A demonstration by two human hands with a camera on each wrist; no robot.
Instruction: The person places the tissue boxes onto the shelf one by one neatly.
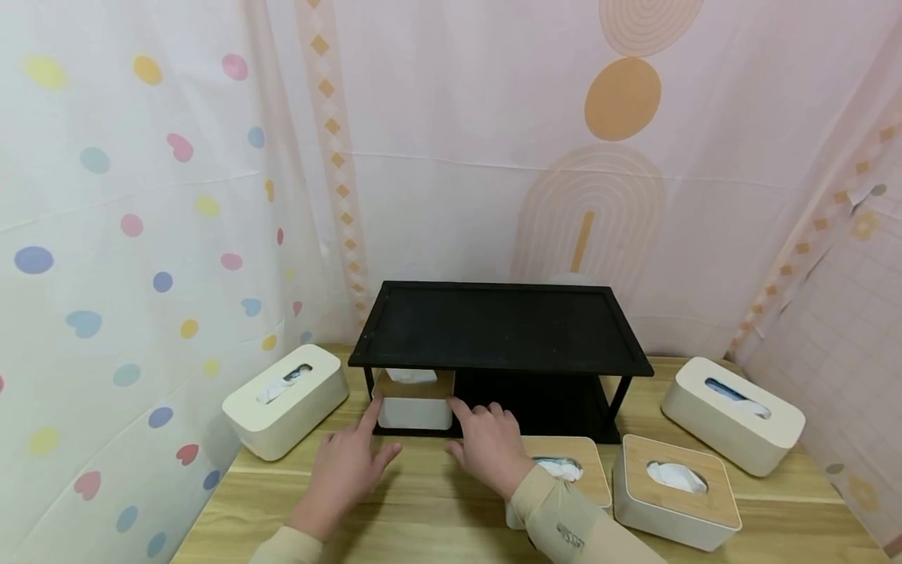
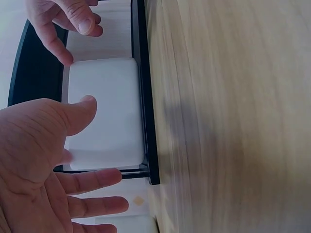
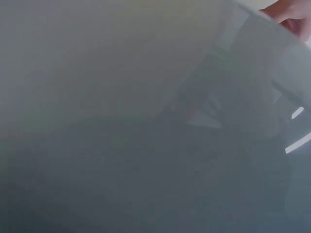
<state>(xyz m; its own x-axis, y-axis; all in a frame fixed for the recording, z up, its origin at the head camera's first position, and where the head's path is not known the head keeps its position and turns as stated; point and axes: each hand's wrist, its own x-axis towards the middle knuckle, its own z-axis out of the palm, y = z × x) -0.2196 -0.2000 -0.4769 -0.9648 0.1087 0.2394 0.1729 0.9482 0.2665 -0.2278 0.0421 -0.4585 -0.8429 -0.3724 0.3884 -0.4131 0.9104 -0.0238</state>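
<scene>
A white tissue box with a wooden lid (image 1: 416, 413) stands on the lower level of a black two-tier rack (image 1: 502, 325), at its left end. My left hand (image 1: 348, 464) touches the box's left front edge with an extended index finger, thumb spread away. On the opposite side my right hand (image 1: 491, 445) touches the right edge with its index fingertip, its other fingers loosely bent. In the left wrist view the box's white front (image 2: 107, 116) faces out between both hands. A blurred grey surface (image 3: 146, 145) fills most of the right wrist view.
Two more wooden-lidded tissue boxes, one (image 1: 588, 462) partly under the right forearm and another (image 1: 676, 492), stand right of the hands. An all-white tissue box (image 1: 285, 401) sits left of the rack, another (image 1: 733, 415) at far right. Curtains (image 1: 451, 219) hang behind the wooden table (image 1: 416, 517).
</scene>
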